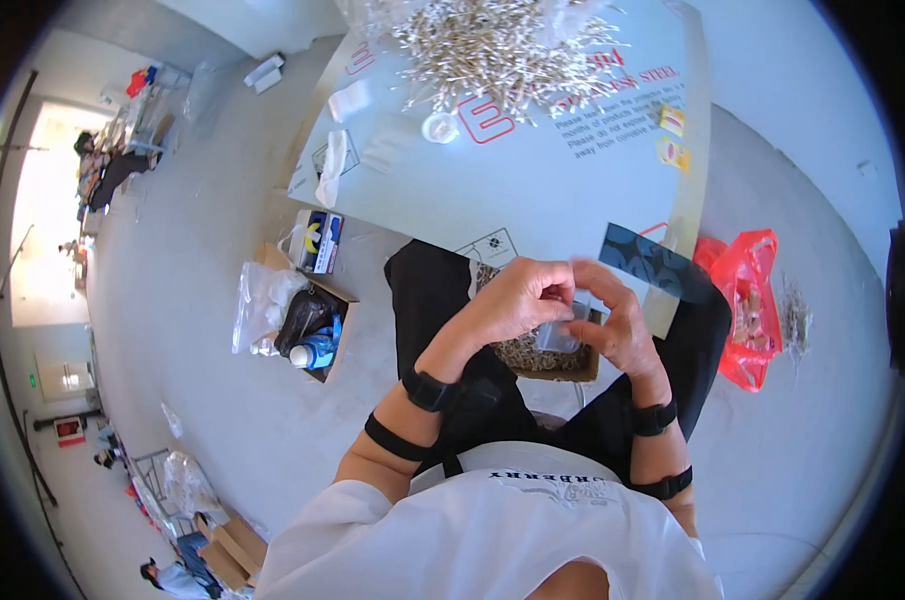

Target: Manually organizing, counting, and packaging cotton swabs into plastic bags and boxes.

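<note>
Above my lap my left hand (513, 298) is closed, its fingertips pinched at the top of a small clear plastic container (559, 338). From the other side my right hand (625, 330) curls round it, thumb against its side; the right fingers are slightly blurred. Whatever lies inside the container is hard to make out. Right below both hands stands an open cardboard box (568, 376) filled with many thin, pale brownish sticks. A big heap of white-tipped cotton swabs (503, 55) lies on the far part of the table in front of me.
The table (518, 190) carries a round white lid (440, 127), white tissues (333, 170) and small yellow packets (674, 153). A dark patterned card (648, 262) lies near its right corner. Red plastic bag (751, 310) on the right; carton with a blue bottle (318, 350) on the left.
</note>
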A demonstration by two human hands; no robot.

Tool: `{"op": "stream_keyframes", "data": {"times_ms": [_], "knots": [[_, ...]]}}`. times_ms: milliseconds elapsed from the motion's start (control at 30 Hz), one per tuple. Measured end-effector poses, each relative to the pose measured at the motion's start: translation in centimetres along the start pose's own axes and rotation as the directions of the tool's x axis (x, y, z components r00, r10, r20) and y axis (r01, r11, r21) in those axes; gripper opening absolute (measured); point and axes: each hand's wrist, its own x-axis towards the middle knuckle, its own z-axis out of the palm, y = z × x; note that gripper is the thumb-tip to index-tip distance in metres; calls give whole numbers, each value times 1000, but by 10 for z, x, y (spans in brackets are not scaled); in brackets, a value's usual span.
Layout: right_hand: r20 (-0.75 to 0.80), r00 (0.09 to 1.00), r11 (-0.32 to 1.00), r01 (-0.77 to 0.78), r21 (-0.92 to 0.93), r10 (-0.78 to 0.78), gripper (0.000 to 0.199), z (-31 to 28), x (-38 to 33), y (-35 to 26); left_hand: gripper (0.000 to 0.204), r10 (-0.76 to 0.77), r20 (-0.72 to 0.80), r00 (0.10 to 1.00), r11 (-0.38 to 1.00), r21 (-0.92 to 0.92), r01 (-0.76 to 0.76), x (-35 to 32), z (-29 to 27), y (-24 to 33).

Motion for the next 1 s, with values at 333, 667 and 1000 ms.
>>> {"op": "stream_keyframes", "data": {"times_ms": [333,667,1000], "knots": [[-93,881,747,-333,575,464,14,-13,-37,8,8,-115,-188,975,991,-86,100,1,39,-1],[-672,729,942,-123,-313,-128,12,-21,-45,-3,9,-207,-252,945,970,-181,165,10,68,19],[-207,815,699,-300,649,541,12,-24,-53,-5,14,-108,-243,964,994,4,113,18,85,13]]}}
